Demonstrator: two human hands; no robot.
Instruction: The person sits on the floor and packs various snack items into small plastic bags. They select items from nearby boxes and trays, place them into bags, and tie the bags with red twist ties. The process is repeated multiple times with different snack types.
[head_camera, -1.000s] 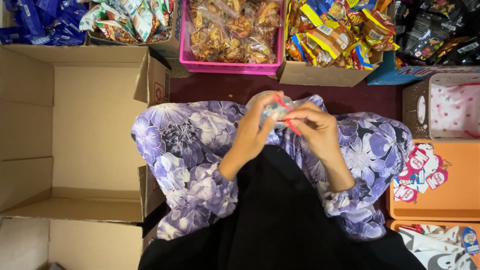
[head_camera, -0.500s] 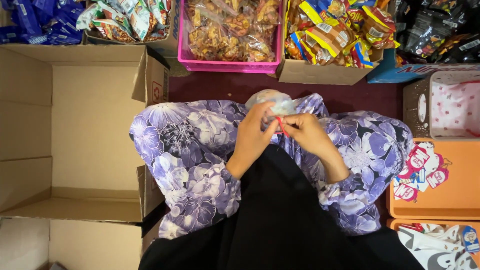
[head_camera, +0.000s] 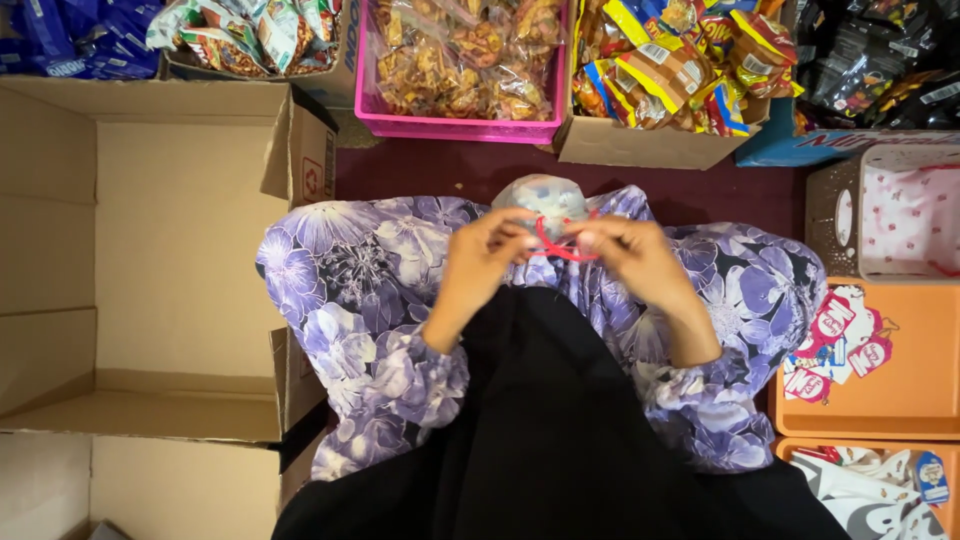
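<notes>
Left hand (head_camera: 480, 255) and right hand (head_camera: 625, 255) each pinch a red rubber band (head_camera: 560, 247) around a clear bag (head_camera: 543, 197) above the dark red floor (head_camera: 440, 172)

A: From my remote seat, what do the 2 hands hold?
B: I see the left hand (head_camera: 480, 255) and right hand (head_camera: 625, 255) stretching a red rubber band (head_camera: 560, 246) at the neck of a small clear bag (head_camera: 543, 196), over the floral lap.
A: Surroundings?
B: Open cardboard box (head_camera: 180, 260) left; pink basket (head_camera: 460, 128) of snacks ahead.
</notes>
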